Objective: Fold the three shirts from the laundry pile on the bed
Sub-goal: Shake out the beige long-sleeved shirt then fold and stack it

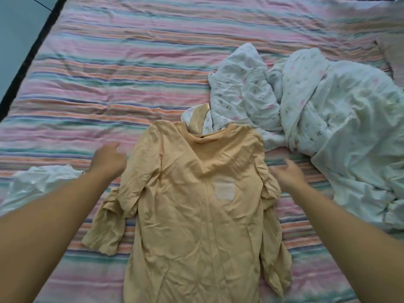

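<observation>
A tan long-sleeved shirt (192,206) lies spread flat on the striped bed (109,62), collar away from me, with a pale patch on its chest. Its left sleeve bends outward at the lower left; its right sleeve runs down along the body. My left hand (108,159) hovers just left of the shirt's shoulder, fingers loosely apart, holding nothing. To the right of the other shoulder is my right hand (288,174), fingers spread, also empty. A crumpled white garment (41,182) lies at the left edge, partly under my left forearm.
A rumpled white floral heap of fabric (306,101) covers the right side of the bed, touching the shirt's collar. The bed's dark left edge (28,55) borders a pale floor. The far left part of the bed shows only the striped sheet.
</observation>
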`<state>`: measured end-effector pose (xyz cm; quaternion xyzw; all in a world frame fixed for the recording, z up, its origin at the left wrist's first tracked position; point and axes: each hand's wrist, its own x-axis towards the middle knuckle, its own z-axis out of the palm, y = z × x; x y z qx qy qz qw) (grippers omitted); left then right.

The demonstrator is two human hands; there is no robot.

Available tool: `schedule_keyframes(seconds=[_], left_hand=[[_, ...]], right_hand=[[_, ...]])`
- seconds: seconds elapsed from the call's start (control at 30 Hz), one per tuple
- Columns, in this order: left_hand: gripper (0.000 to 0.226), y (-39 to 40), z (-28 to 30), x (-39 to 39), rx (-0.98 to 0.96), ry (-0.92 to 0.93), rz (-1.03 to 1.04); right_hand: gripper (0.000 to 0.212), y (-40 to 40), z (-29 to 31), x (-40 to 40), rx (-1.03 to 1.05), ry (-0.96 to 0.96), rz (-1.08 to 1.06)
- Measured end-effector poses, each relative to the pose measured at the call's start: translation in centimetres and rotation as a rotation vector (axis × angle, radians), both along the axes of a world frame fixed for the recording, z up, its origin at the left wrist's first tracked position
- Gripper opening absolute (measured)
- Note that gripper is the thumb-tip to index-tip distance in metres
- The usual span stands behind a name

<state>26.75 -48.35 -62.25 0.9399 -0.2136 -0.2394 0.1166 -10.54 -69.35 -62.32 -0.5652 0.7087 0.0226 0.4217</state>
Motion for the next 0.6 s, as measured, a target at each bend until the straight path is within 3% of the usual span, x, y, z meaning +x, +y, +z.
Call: schedule_keyframes(seconds=[0.1,0.2,0.3,0.37,0.47,0.57,0.6], left_hand=[[0.054,5.1,-2.3,-1.5,0.034,0.112,0.093],[0.037,9.8,-4.0,-3.9,0.078,0.154,0.055],[0.045,13.4,-5.5,-5.8,0.082,0.164,-0.025],[0.044,15.7,-6.9,-6.3,0.192,0.102,-0.041],[0.046,18.0,-8.0,-7.3,0.262,0.089,0.138],[0.040,18.9,-7.6,-8.7,0.190,0.110,0.286],[0.037,18.8,-6.7,-9.3,0.140,0.131,0.350]], right_hand=[[0.078,4.4,-2.8,-4.3,0.128,0.091,-0.113],[0.096,8.6,-5.3,-8.1,0.173,0.131,-0.184],[0.068,12.2,-6.4,-10.4,0.179,0.174,-0.159],[0.057,13.8,-6.8,-11.2,0.199,0.181,-0.132],[0.047,15.1,-7.0,-11.5,0.294,0.251,-0.093],[0.005,16.3,-6.6,-11.1,0.256,0.219,-0.173],[0.007,16.7,-6.1,-10.9,0.218,0.195,-0.201]])
